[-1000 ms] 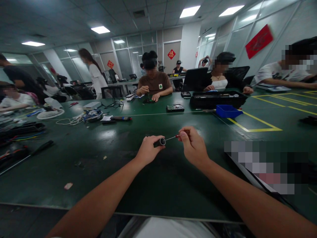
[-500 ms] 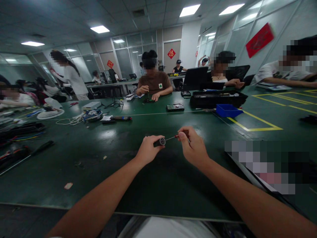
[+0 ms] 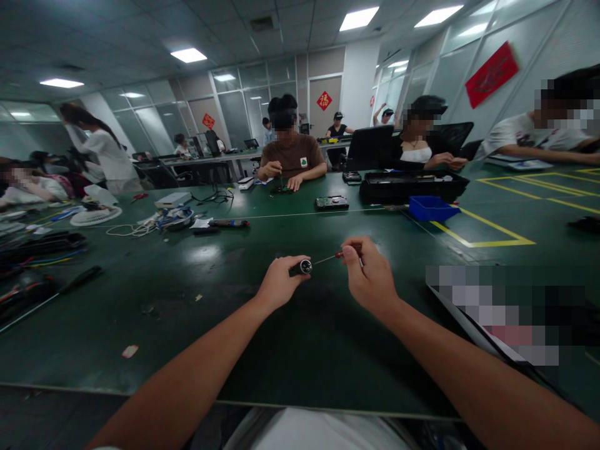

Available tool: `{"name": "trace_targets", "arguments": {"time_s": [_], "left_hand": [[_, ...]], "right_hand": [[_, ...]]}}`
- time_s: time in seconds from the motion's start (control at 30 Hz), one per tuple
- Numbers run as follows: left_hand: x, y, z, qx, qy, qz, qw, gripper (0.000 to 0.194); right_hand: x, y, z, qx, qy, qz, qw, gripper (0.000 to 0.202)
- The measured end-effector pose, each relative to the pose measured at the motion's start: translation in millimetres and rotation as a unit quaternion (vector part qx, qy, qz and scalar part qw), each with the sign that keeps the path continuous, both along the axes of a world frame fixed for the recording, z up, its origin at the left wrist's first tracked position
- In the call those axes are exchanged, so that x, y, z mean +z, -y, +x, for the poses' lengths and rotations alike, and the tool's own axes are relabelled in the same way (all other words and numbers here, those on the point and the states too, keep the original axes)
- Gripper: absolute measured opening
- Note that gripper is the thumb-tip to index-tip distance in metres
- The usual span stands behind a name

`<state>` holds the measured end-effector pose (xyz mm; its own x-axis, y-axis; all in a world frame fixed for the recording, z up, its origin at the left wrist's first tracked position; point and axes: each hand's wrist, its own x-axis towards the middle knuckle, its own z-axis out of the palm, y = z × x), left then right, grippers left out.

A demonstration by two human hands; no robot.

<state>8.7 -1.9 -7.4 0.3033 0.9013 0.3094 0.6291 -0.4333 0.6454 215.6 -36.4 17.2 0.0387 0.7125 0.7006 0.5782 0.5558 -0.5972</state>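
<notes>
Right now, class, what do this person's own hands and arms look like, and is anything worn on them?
The left hand and right hand are bare, with no gloves or visible rings. Both forearms are uncovered. A pale edge shows low on the left arm, too little to identify. White clothing shows between them.

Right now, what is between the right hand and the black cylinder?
In the head view, a thin metal shaft reaches from the right hand toward the black cylinder.
</notes>
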Motion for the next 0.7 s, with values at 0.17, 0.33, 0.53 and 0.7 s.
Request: {"name": "trace_targets", "arguments": {"time_s": [0.17, 0.33, 0.53, 0.7], "left_hand": [[-1.5, -0.8, 0.0, 0.004, 0.011, -0.006, 1.000, 0.040], [-4.0, -2.4, -0.2, 0.003, 0.019, -0.003, 1.000, 0.039], [-3.0, -2.8, -0.2, 0.023, 0.055, -0.010, 0.998, 0.037], [-3.3, -3.3, -1.4, 0.035, 0.115, -0.019, 0.993, 0.030]], "right_hand": [[-0.3, 1.3, -0.6, 0.024, 0.001, 0.008, 1.000, 0.016], [-0.8, -0.6, -0.9, 0.021, 0.019, -0.001, 1.000, 0.016], [-0.4, -1.2, 0.0, 0.009, 0.007, -0.013, 1.000, 0.017], [-0.1, -0.3, 0.4, 0.010, -0.001, -0.010, 1.000, 0.017]]}}
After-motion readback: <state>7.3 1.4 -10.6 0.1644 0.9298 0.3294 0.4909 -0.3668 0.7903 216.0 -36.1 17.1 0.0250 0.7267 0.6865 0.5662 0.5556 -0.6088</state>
